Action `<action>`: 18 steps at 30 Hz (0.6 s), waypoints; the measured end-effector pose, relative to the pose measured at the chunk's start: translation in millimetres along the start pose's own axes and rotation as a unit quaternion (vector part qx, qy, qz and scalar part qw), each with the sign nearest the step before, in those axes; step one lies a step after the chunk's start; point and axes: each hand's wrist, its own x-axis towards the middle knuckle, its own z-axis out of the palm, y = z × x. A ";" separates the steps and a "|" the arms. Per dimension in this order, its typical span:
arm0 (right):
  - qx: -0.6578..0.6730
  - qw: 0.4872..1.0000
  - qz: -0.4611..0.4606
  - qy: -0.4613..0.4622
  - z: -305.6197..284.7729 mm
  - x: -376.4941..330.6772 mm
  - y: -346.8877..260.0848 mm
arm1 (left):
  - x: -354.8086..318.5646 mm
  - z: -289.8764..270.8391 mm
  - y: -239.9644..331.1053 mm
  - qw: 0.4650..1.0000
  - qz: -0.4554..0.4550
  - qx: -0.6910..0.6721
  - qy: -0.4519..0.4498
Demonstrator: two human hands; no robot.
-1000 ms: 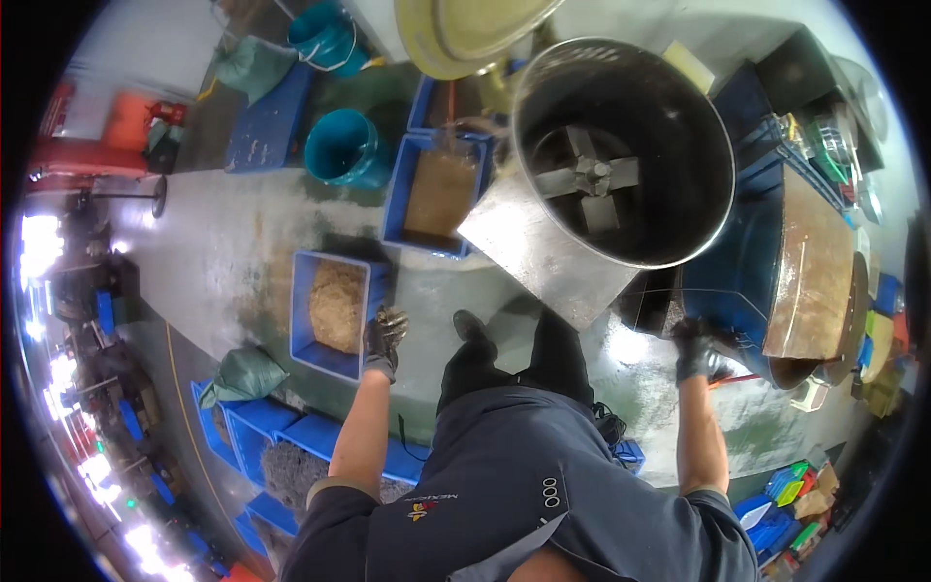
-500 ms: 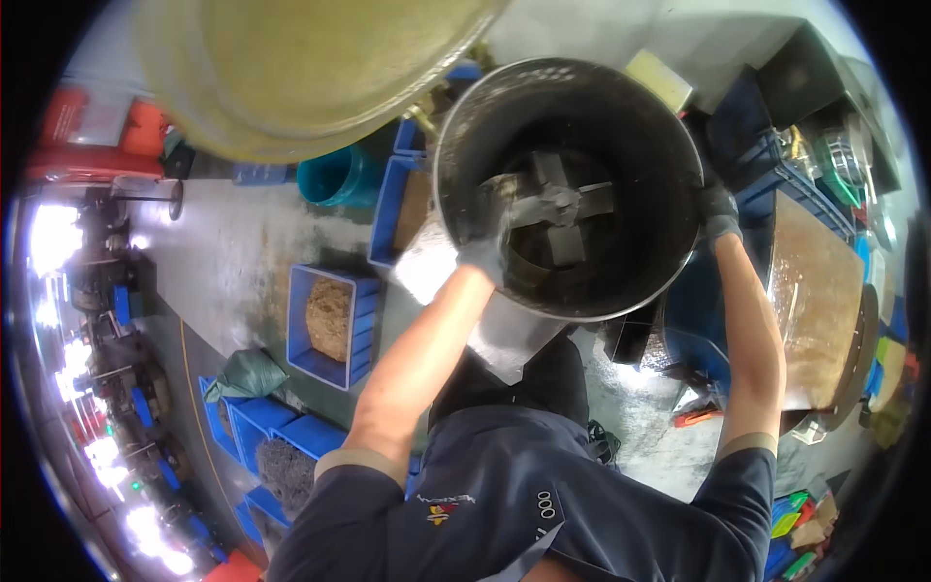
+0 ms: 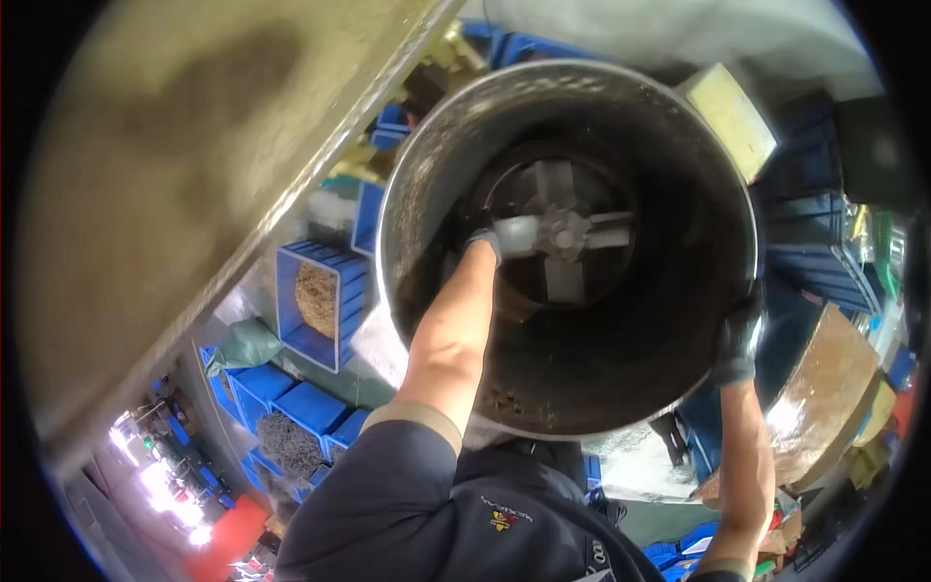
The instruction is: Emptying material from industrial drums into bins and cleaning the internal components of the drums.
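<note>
Steel drum [image 3: 582,403] | set before the torso [image 3: 436,524], mouth turned upward | left hand [image 3: 483,244] held inside, nearer the bladed rotor [image 3: 563,230] | right hand [image 3: 737,346] placed at right rim [image 3: 754,233] | grip of both hands cannot be told

The marks in view stand on the dark shirt [image 3: 388,509] at the near edge of the scene. On its chest runs a short line of small pale lettering [image 3: 511,515], tilted, its right end nearer than its left; blur makes it hard to read. Just beside this line, on its near side, sits a small emblem [image 3: 499,524] in yellow and red. To the right of the emblem, and nearer, come larger pale, rounded characters [image 3: 599,556] in a row, running toward the near edge, where only part of the row shows.
</note>
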 end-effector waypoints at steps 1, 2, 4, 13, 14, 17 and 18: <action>0.188 0.980 0.061 0.023 6.2 -0.8 12.4 | 17.1 0.9 0.2 1.000 0.007 0.008 -0.003; 0.365 0.922 0.123 0.044 8.0 -8.0 26.5 | 34.3 4.7 0.0 1.000 0.012 0.016 -0.010; 0.266 0.963 0.049 0.004 5.0 -8.9 17.3 | 70.7 -1.2 -5.5 0.999 0.012 0.037 -0.015; 0.008 0.993 0.117 -0.015 -5.0 -2.1 -29.0 | 161.4 10.4 -30.1 0.990 0.063 0.109 -0.056; -0.005 0.990 0.138 -0.010 -4.4 0.1 -33.0 | 172.6 8.5 -32.3 0.989 0.069 0.115 -0.059; -0.001 0.989 0.150 -0.005 -2.3 2.5 -45.4 | 199.3 13.3 -39.0 0.984 0.090 0.134 -0.069; -0.005 0.988 0.153 -0.004 -2.9 3.0 -46.0 | 205.1 15.2 -43.2 0.983 0.098 0.140 -0.073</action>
